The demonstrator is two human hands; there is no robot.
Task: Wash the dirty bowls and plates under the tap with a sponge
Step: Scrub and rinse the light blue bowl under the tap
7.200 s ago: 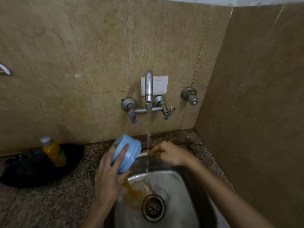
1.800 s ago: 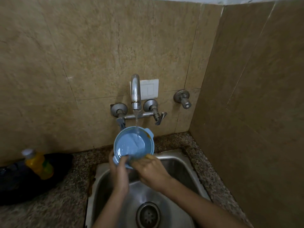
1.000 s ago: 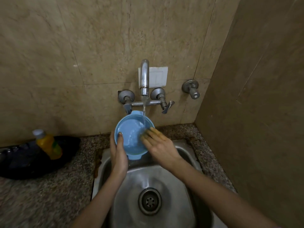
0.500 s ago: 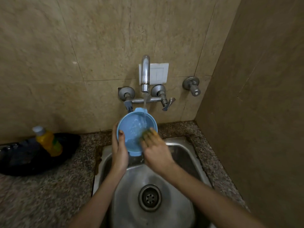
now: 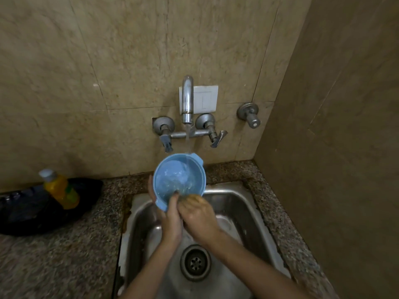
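Our left hand (image 5: 170,221) grips the blue bowl (image 5: 172,180) by its near rim, mouth tilted toward us under the tap (image 5: 187,100) over the sink (image 5: 244,203), while our right hand (image 5: 199,219), curled round the sponge (image 5: 191,198), touches that rim, the hollow just beyond.

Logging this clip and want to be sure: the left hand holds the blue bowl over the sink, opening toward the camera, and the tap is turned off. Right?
Not quite: the tap is running. The head view shows a stream of water falling from it into the blue bowl. The rest holds: the left hand holds the bowl over the sink, opening toward the camera.
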